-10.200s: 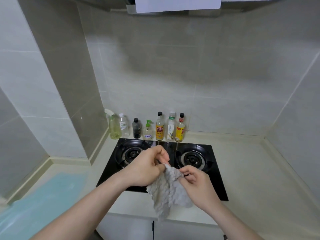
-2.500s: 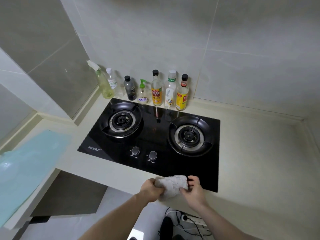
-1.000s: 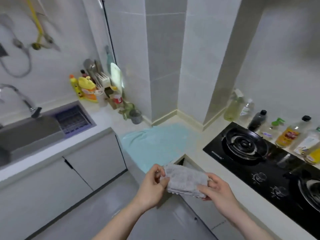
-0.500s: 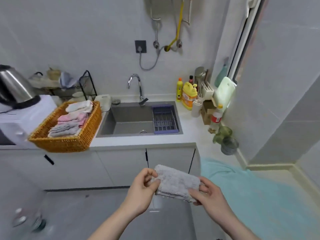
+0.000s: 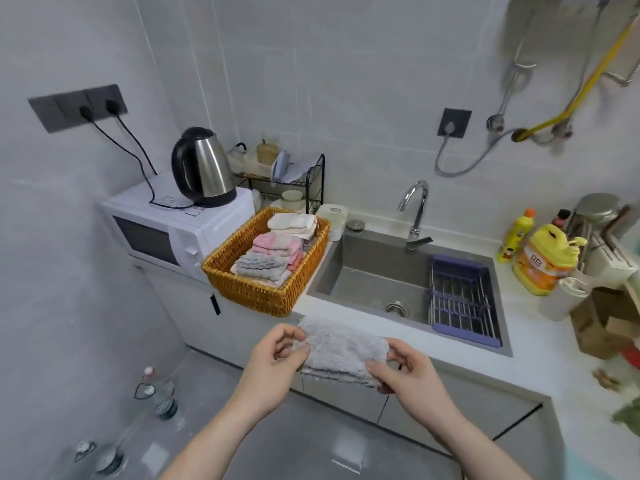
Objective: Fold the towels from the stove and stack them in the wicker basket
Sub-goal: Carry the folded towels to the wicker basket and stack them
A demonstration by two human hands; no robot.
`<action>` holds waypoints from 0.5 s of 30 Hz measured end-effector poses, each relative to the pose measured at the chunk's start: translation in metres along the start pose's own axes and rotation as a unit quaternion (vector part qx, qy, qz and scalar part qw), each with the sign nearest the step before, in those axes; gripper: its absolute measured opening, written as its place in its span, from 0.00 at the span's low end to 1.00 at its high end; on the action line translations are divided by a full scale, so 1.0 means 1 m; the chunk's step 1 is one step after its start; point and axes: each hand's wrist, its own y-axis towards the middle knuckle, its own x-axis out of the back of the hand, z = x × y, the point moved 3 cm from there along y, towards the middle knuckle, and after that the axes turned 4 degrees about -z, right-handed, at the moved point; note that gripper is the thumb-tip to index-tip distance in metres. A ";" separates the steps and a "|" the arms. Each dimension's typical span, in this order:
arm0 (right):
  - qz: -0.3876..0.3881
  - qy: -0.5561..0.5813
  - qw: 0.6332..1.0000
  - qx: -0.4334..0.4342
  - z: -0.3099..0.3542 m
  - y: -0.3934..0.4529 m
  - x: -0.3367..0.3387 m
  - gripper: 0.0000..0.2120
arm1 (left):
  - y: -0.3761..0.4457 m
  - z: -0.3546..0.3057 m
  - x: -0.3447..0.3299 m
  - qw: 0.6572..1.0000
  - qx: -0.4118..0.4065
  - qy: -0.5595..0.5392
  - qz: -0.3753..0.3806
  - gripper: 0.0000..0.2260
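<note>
Grey folded towel [image 5: 343,351] is hanging between my hands: left hand [image 5: 273,365] and right hand [image 5: 412,375] are pinching its ends, near the wicker basket [image 5: 256,292].

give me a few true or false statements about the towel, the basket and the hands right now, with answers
1. Both hands hold the folded grey towel, the left hand at one end and the right hand at the other. True.
2. The wicker basket has no towels in it. False: folded grey, pink and cream towels already lie in it.
3. The basket stands between the microwave and the sink. True.
4. The grey towel rests on the basket rim. False: it is held in the air in front of the counter, apart from the basket.
5. The kettle stands in the sink. False: it stands on the microwave.
</note>
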 end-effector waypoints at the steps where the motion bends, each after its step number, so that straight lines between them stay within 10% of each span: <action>1: -0.002 0.000 1.000 0.001 0.005 0.011 -0.014 0.12 | 0.014 0.002 0.013 1.000 0.001 0.003 0.000 0.03; 15: -0.033 -0.007 0.999 -0.009 0.042 0.163 -0.137 0.11 | 0.198 0.014 0.116 0.999 -0.011 0.038 0.033 0.04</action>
